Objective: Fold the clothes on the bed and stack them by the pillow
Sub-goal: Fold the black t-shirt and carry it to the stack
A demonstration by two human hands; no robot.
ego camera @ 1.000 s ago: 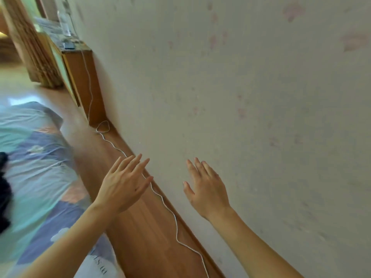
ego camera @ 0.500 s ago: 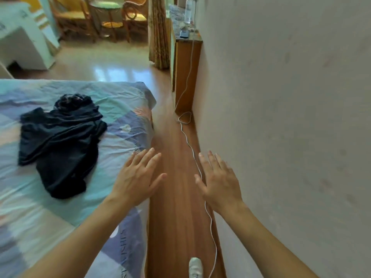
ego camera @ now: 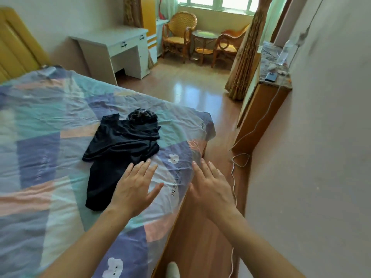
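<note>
A: Daylight is admitted through the window [ego camera: 216, 2], which is blown out. A bright glare patch is thrown on the wooden floor [ego camera: 192, 93].

B: Noted. Soft motion blur is seen throughout, strongest at the bed sheet [ego camera: 40, 137]. Wide-angle bending is observed along the wall [ego camera: 325, 137].

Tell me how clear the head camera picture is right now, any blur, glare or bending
Head view: daylight from the window glares off the glossy floor; the bedsheet is smeared by motion blur; the dark clothes, the left hand and the right hand look soft; the wide lens bends the wall.
</note>
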